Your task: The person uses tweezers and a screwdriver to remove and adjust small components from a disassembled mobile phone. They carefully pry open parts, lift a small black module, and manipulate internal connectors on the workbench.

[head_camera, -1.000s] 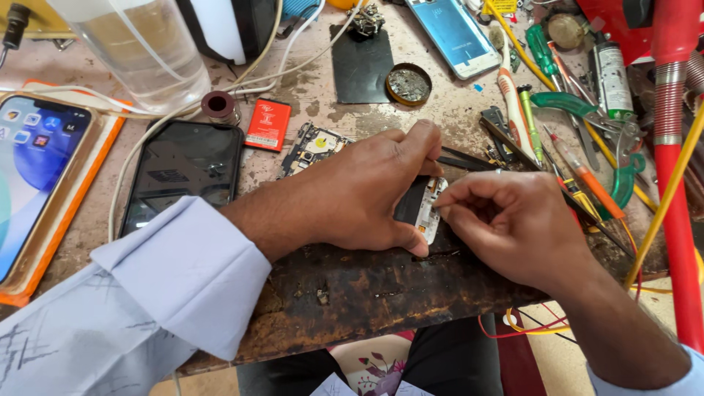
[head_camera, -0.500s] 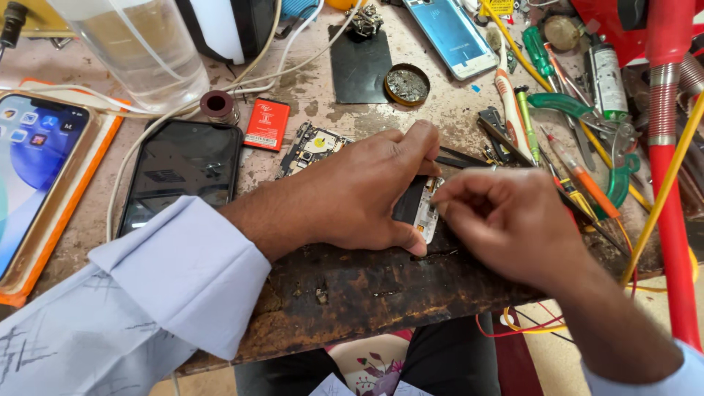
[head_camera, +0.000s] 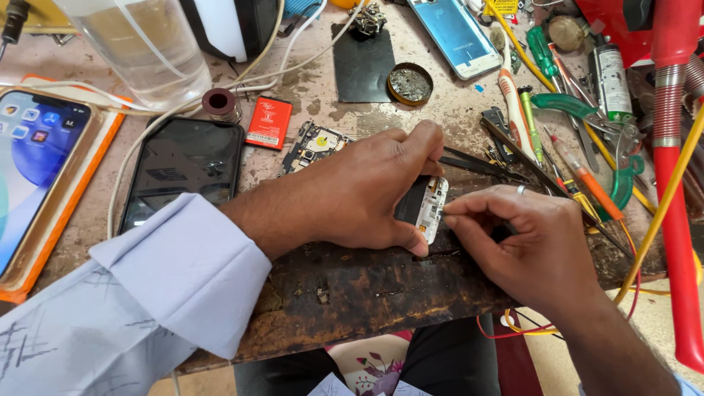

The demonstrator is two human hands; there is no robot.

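Right now your left hand [head_camera: 359,191] is clamped on a small phone frame [head_camera: 424,207], thumb under its near end and fingers curled over its far end, so the piece sits at the hand's right edge, between your two hands. It rests on the dark, stained work board [head_camera: 367,286] near the front edge of the bench. Its long axis runs roughly away from you, tilted slightly right at the far end, with the pale inner face turned toward your right hand [head_camera: 524,246]. That hand is pinched shut, fingertips together just beside the frame's near right edge; whether it grips a tool I cannot tell. A bare circuit board [head_camera: 315,144] lies just behind your left wrist, and a dark-screened phone [head_camera: 183,172] sits farther left.
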